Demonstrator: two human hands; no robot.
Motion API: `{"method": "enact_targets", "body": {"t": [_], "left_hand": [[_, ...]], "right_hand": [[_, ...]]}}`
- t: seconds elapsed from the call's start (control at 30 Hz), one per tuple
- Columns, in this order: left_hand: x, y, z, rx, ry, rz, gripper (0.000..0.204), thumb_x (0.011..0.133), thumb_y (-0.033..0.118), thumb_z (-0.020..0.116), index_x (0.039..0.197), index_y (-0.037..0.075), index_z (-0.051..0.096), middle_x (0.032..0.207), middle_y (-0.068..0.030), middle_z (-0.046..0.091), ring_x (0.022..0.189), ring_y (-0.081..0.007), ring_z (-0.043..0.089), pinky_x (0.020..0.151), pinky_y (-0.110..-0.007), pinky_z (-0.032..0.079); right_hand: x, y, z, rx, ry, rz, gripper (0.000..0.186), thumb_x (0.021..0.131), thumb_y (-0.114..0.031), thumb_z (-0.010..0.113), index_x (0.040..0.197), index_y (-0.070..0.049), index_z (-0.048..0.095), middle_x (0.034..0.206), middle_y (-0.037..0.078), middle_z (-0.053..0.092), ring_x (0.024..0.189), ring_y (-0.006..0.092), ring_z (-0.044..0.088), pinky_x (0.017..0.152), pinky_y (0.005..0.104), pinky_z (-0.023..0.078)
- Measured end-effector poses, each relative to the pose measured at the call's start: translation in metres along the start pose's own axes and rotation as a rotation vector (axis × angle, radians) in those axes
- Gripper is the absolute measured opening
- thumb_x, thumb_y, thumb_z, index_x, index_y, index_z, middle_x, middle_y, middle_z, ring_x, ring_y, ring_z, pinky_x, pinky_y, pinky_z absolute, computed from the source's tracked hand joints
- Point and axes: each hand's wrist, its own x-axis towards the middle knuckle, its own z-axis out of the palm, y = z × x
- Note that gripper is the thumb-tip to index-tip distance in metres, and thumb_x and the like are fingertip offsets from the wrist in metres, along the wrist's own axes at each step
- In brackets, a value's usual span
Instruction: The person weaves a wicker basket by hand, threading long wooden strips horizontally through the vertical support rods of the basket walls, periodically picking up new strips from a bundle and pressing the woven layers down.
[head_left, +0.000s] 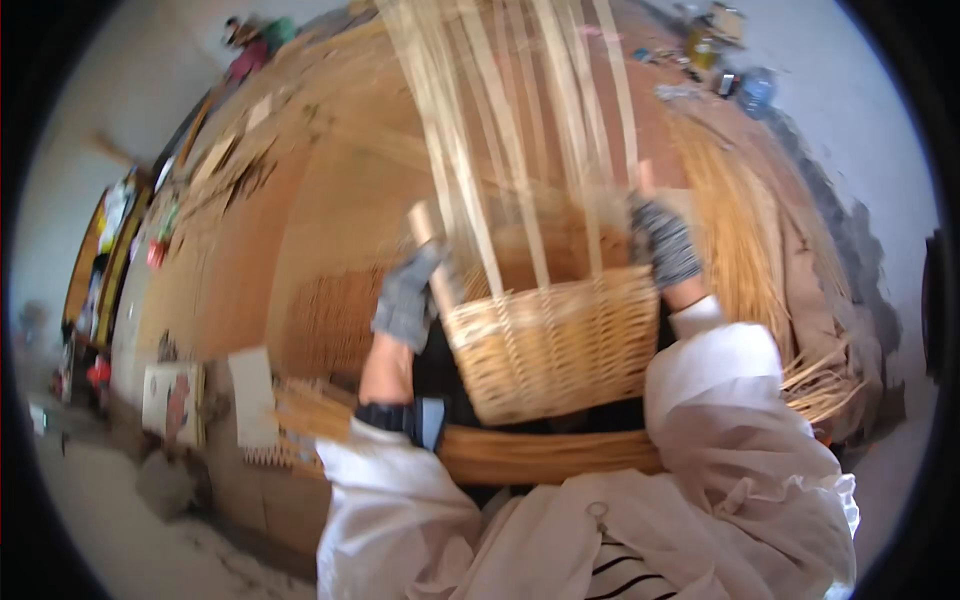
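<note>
A half-woven basket (560,345) of pale cane is tilted in front of my lap. Long flat upright strips (512,130) rise from its rim and blur with motion. My left hand (405,295), in a grey glove, grips the basket's left side, beside a pale stick-like piece (440,265). On the opposite side my right hand (665,240), in a dark patterned knit glove, holds the right edge near the rim. One bare finger points upward there. The fingers behind the basket walls are partly hidden.
A bundle of brown strands (550,455) lies across my lap. More loose strands (730,220) spread on the floor at right. A picture card (173,403) and a white sheet (253,397) are at left. Bottles (757,90) stand far right; a shelf (105,260) stands far left.
</note>
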Motion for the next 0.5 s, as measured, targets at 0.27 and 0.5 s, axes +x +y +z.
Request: {"method": "enact_targets", "body": {"t": [0.27, 0.5], "left_hand": [[-0.194, 0.059, -0.133, 0.867, -0.199, 0.129, 0.022, 0.081, 0.014, 0.063, 0.097, -0.001, 0.061, 0.089, -0.0064, 0.061, 0.082, -0.0125, 0.057, 0.073, -0.025, 0.047], [-0.249, -0.121, -0.193, 0.636, 0.002, -0.497, 0.046, 0.086, 0.041, 0.053, 0.113, 0.004, 0.05, 0.097, -0.0074, 0.058, 0.083, -0.0172, 0.058, 0.075, -0.027, 0.047]], "right_hand": [[-0.097, -0.095, 0.029, -0.688, -0.059, -0.215, 0.032, 0.08, -0.009, 0.062, 0.108, -0.001, 0.052, 0.09, 0.009, 0.058, 0.077, 0.0162, 0.059, 0.071, 0.0257, 0.05], [-0.194, -0.057, 0.098, -0.764, -0.968, -0.289, 0.067, 0.073, -0.041, 0.066, 0.124, -0.005, 0.044, 0.114, 0.02, 0.051, 0.106, 0.0353, 0.049, 0.091, 0.0419, 0.04]]}}
